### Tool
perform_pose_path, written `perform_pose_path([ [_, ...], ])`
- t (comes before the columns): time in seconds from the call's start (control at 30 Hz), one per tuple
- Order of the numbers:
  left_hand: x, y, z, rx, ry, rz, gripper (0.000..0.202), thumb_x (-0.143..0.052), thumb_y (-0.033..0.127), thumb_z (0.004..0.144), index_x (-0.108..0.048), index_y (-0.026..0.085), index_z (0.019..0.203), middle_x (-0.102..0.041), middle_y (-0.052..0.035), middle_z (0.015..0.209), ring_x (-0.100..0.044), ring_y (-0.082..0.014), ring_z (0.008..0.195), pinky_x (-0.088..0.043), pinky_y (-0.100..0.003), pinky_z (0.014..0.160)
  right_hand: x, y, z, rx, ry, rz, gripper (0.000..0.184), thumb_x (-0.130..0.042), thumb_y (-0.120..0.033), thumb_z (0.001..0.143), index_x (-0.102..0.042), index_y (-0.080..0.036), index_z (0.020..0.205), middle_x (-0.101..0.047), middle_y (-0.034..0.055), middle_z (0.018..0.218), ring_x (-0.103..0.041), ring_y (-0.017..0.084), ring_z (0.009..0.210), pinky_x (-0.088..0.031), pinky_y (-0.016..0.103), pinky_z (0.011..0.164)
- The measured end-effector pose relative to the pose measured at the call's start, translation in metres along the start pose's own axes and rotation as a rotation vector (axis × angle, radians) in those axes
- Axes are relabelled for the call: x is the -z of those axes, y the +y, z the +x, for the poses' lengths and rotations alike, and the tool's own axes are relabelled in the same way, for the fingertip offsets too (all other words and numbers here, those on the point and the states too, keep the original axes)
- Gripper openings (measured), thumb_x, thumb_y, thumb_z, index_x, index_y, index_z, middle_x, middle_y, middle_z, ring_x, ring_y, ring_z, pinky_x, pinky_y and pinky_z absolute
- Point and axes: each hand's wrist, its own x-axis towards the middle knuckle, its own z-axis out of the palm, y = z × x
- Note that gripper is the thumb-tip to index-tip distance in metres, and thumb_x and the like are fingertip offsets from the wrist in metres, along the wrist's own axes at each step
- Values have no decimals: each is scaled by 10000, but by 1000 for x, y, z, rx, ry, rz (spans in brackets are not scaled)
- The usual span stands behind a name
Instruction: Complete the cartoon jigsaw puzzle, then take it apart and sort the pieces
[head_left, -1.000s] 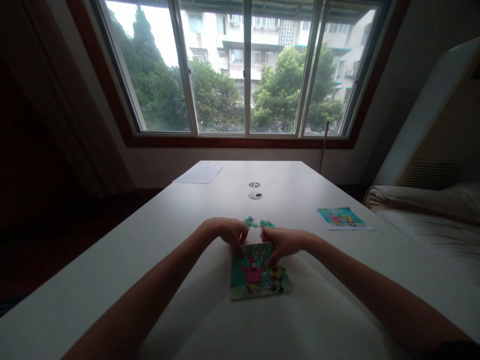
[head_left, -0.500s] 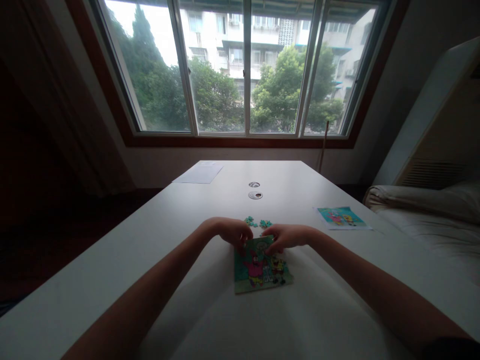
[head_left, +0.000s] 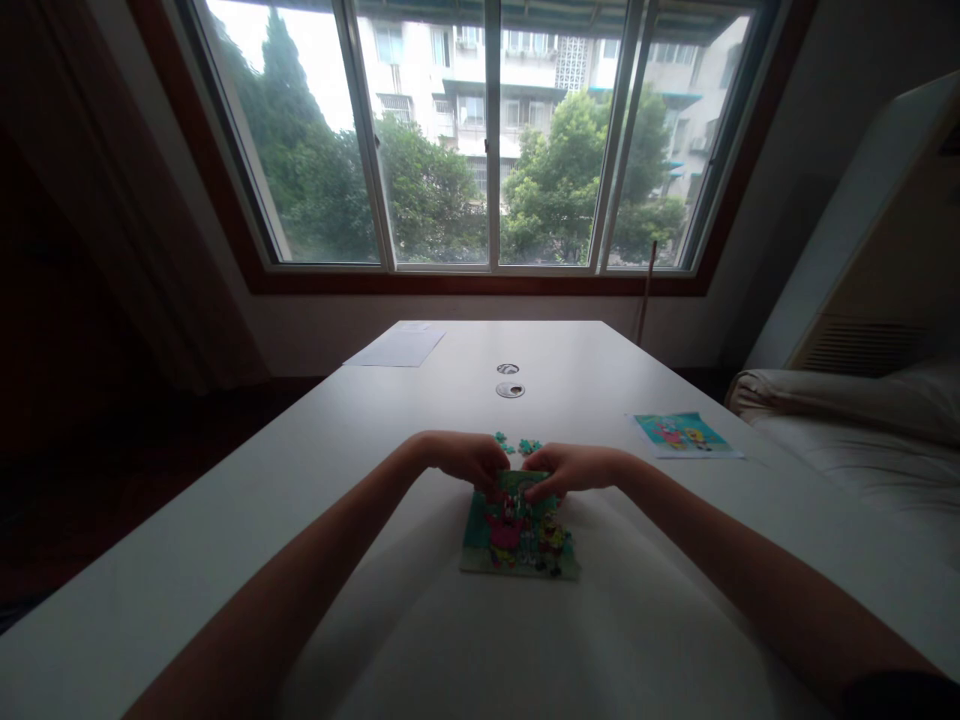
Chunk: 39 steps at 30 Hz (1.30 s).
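A colourful cartoon jigsaw puzzle board (head_left: 517,540) lies on the white table (head_left: 375,600) in front of me. My left hand (head_left: 469,458) grips its far left corner with curled fingers. My right hand (head_left: 570,468) grips the far right corner, fingers bent over the top edge. The two hands nearly touch each other above the board. Just beyond them lie loose teal puzzle pieces (head_left: 517,444).
A printed cartoon picture sheet (head_left: 686,434) lies on the table to the right. A white paper (head_left: 397,347) sits at the far left, and two round cable ports (head_left: 510,389) in the middle. A cushioned seat (head_left: 862,420) stands at the right, a large window (head_left: 487,140) ahead.
The puzzle board has shifted and turned slightly under my hands, and both hands have closed in together on its far edge.
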Motion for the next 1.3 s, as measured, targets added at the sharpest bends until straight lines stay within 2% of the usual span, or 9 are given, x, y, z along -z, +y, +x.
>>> perform_pose_path([
  [0.1,0,2,0,14,14,-11,194,-707,290,591,-585,139,600,-513,48,521,-430,-93,515,-338,-191,485,0,2,2,21,20,-15,284,-662,-330,656,-591,-122,836,-565,-15,709,-515,73,623,-412,161,534],
  [0.3,-1,-3,0,-41,29,-160,176,-677,290,643,-692,165,766,-613,5,581,-506,-120,556,-370,-199,504,2,10,5,134,19,139,317,-655,-341,672,-597,-104,875,-570,-3,721,-518,64,624,-428,176,569],
  [0.53,1,-9,-1,-46,33,-188,196,-630,330,703,-688,178,812,-641,-7,640,-516,-110,578,-373,-197,524,4,11,3,125,55,194,303,-621,-372,710,-582,-99,836,-545,-8,683,-496,50,582,-391,161,509],
  [0.6,2,-10,0,-51,86,-214,223,-599,355,729,-676,163,813,-646,-21,679,-508,-101,572,-355,-191,499,5,12,4,158,123,209,303,-613,-383,717,-571,-96,805,-543,-5,672,-489,50,570,-369,162,490],
  [0.7,3,-13,4,-64,256,-301,274,-555,394,758,-649,142,809,-640,-41,751,-516,-98,592,-359,-193,496,7,13,8,217,302,225,310,-634,-379,701,-559,-101,815,-539,-10,649,-465,44,532,-338,164,460],
  [0.83,0,-18,11,-74,484,-476,284,-587,398,729,-610,118,773,-587,-19,676,-499,-86,562,-381,-209,523,10,15,14,251,501,281,320,-671,-357,669,-544,-113,833,-550,-12,638,-466,45,507,-342,165,445],
  [0.93,-2,-19,14,-81,558,-552,286,-606,388,713,-587,103,733,-541,-3,633,-460,-68,530,-346,-196,488,11,14,15,269,493,387,276,-675,-319,677,-546,-113,806,-539,-19,623,-442,29,474,-335,149,418],
  [1.13,-1,-19,19,-176,608,-508,278,-590,381,727,-586,104,757,-538,10,623,-426,-55,506,-306,-186,460,11,6,8,199,307,862,107,-588,-194,762,-545,-115,819,-558,2,654,-520,51,546,-447,153,508],
  [1.3,-1,-20,28,-210,732,-338,252,-573,358,736,-592,107,723,-577,-8,631,-480,-88,562,-351,-210,512,9,2,10,128,427,870,72,-531,-127,783,-533,-108,713,-524,-12,556,-491,48,471,-436,147,449],
])
